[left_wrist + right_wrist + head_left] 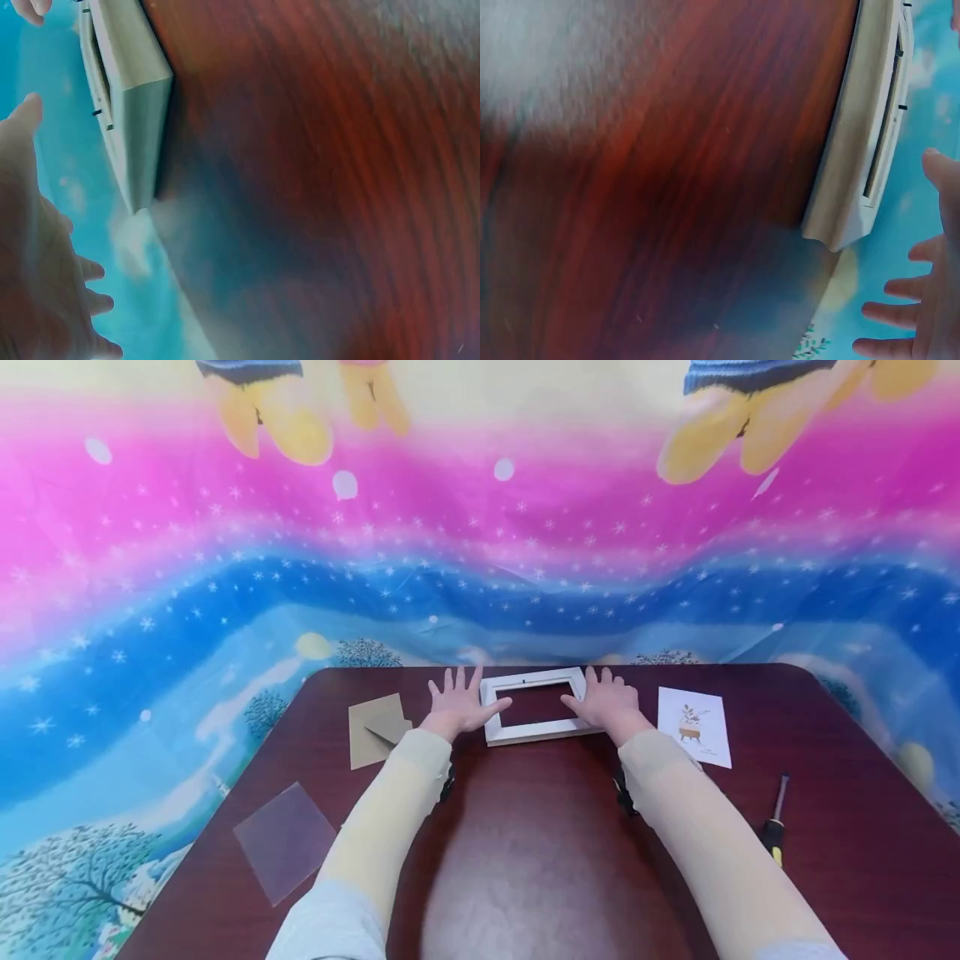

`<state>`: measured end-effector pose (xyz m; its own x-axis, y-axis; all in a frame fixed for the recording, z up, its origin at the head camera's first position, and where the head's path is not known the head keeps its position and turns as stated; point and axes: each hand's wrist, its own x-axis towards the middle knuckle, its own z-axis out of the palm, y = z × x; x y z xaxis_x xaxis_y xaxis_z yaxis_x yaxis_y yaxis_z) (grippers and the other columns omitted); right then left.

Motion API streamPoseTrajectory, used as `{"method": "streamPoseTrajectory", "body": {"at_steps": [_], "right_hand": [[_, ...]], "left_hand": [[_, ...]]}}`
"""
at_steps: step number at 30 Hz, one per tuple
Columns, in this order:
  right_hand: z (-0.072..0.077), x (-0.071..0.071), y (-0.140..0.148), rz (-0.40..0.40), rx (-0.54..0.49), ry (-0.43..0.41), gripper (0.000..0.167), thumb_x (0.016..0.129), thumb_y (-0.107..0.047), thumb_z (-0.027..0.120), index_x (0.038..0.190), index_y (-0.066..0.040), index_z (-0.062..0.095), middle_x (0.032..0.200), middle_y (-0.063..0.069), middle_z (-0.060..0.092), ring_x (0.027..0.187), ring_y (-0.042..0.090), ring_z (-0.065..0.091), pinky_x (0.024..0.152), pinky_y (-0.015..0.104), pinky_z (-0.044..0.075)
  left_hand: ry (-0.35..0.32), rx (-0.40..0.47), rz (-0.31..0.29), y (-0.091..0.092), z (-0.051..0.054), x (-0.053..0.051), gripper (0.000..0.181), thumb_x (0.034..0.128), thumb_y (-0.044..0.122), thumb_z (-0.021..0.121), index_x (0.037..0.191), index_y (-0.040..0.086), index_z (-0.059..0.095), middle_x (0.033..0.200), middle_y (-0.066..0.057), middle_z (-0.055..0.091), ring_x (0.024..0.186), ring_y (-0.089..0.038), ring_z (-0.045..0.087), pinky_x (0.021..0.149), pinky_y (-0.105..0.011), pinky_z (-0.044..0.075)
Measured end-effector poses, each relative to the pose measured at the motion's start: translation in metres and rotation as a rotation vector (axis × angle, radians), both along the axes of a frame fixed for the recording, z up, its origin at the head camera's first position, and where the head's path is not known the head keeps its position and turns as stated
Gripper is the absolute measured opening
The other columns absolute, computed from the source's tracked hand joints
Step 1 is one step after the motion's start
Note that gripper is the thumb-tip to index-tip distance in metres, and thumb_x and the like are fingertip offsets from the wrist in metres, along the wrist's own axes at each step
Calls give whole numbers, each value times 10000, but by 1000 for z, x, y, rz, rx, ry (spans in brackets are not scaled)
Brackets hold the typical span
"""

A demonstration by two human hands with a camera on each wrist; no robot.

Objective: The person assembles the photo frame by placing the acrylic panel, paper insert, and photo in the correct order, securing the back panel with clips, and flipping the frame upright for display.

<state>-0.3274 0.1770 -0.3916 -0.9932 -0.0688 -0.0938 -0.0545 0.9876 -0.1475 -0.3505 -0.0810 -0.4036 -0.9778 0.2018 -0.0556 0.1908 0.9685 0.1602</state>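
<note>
A white rectangular picture frame (528, 735) lies on the dark wooden table, its middle open so the wood shows through. Small dark tabs stick out along its inner edge. My left hand (459, 702) hovers at the frame's left end with fingers spread. At the right end my right hand (609, 700) is spread the same way, thumb pointing inward. In both wrist views the left hand (45, 262) and right hand (930, 285) appear apart from the frame (847, 142), holding nothing.
A brown backing board (367, 753) with a folded stand lies left of the frame. Nearer on the left is a clear sheet (285, 843). A white card with a plant drawing (693, 727) and a screwdriver (774, 835) lie on the right. A colourful curtain (480, 527) hangs behind the table (540, 860).
</note>
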Motion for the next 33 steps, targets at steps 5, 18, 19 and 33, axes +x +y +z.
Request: {"method": "streamPoseTrajectory", "body": {"at_steps": [5,18,19,33], "right_hand": [[-8,2,0,-41,-25,-9,866,986,-550,384,1491,111,142,1469,374,235,1322,528,270,971,604,358],[-16,1,0,-93,-35,-51,842,982,-501,460,1419,188,253,1425,388,300,1224,505,430,911,562,439],[-16,1,-1,-90,-33,-53,832,981,-495,468,1414,188,271,1423,386,307,1212,501,448,899,558,448],[-19,4,-2,-112,-178,-26,460,976,-329,568,1158,90,616,1213,313,546,1021,395,588,828,505,495]], "left_hand": [[-29,6,49,3,-6,5,979,857,798,311,1573,176,73,1593,-181,121,1451,-392,54,1096,-631,29],[-131,-31,77,13,-18,7,1026,863,767,375,1547,38,145,1596,-181,99,1458,-360,59,1109,-606,40],[-132,-36,77,13,-18,7,1019,866,765,375,1545,36,157,1595,-184,102,1458,-359,64,1110,-604,44],[-135,-17,88,15,-21,9,908,916,678,413,1535,41,226,1583,-204,139,1454,-356,98,1111,-596,69]]}}
